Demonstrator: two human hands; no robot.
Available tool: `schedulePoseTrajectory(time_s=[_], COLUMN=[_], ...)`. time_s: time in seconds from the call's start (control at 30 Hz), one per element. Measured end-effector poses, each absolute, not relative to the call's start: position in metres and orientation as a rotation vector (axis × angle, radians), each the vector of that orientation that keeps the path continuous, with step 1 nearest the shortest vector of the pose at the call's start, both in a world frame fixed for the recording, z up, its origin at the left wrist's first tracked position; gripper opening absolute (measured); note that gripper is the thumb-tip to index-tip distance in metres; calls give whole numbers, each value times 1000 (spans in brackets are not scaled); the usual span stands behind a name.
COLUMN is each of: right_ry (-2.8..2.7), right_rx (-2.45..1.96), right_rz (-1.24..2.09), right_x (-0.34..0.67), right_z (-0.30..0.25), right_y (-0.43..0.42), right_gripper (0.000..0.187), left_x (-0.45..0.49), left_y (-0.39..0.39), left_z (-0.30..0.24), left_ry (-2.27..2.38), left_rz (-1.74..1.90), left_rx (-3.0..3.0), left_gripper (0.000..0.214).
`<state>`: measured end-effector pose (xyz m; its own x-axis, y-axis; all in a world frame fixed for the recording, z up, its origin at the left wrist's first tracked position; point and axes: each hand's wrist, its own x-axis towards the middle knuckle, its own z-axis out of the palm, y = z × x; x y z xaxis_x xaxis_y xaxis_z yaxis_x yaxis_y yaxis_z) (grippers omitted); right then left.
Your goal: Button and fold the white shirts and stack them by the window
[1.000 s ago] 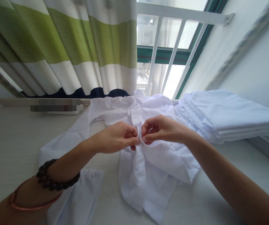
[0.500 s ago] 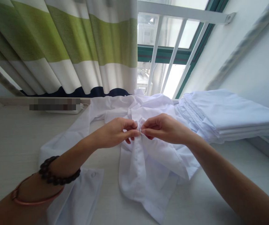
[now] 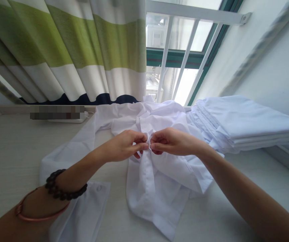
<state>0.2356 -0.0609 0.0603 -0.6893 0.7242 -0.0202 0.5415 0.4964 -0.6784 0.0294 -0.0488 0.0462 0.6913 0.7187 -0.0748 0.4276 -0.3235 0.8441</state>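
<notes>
A white shirt (image 3: pixel 144 188) lies crumpled on the pale surface, one sleeve (image 3: pixel 68 148) spread out to the left and its cuff near the bottom. My left hand (image 3: pixel 128 144) pinches the edge of the shirt's front strip between thumb and fingers. Facing it, almost touching, my right hand (image 3: pixel 173 143) pinches the same strip from the other side. Any button between the fingertips is too small or hidden to make out. Dark beads and a copper-coloured bangle circle my left wrist and forearm.
A stack of folded white cloth (image 3: pixel 257 117) stands at the right, against the shirt. A pixelated object (image 3: pixel 57 112) lies at the back left. Behind are a green-and-white curtain (image 3: pixel 79 43) and a window with white bars (image 3: pixel 187 60).
Both hands have shifted slightly down along the front strip, keeping their pinch. The shirt lies nearly as before, and the view has moved a little.
</notes>
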Motion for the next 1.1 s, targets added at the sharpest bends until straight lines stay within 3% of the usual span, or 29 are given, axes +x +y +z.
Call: schedulePoseTrajectory(time_s=[0.33, 0.57, 0.87, 0.97, 1.1], right_ry=[-2430, -2407, -2487, -2441, -2305], right_rx=[-1159, -1255, -1282, -1265, -1079], right_rz=[729, 519, 369, 491, 1190], right_x=[234, 223, 209, 215, 237], right_z=[62, 61, 51, 55, 61], right_y=[-62, -73, -81, -75, -58], right_gripper=[16, 19, 20, 17, 14], left_x=[28, 31, 34, 35, 35], left_y=[-52, -62, -55, -54, -58], left_z=[55, 63, 48, 47, 53], left_ry=[1171, 1250, 1203, 1192, 1069], left_rz=[576, 325, 203, 300, 431], left_rx=[2288, 2234, 2061, 2099, 2257], left_gripper=[25, 41, 37, 37, 34])
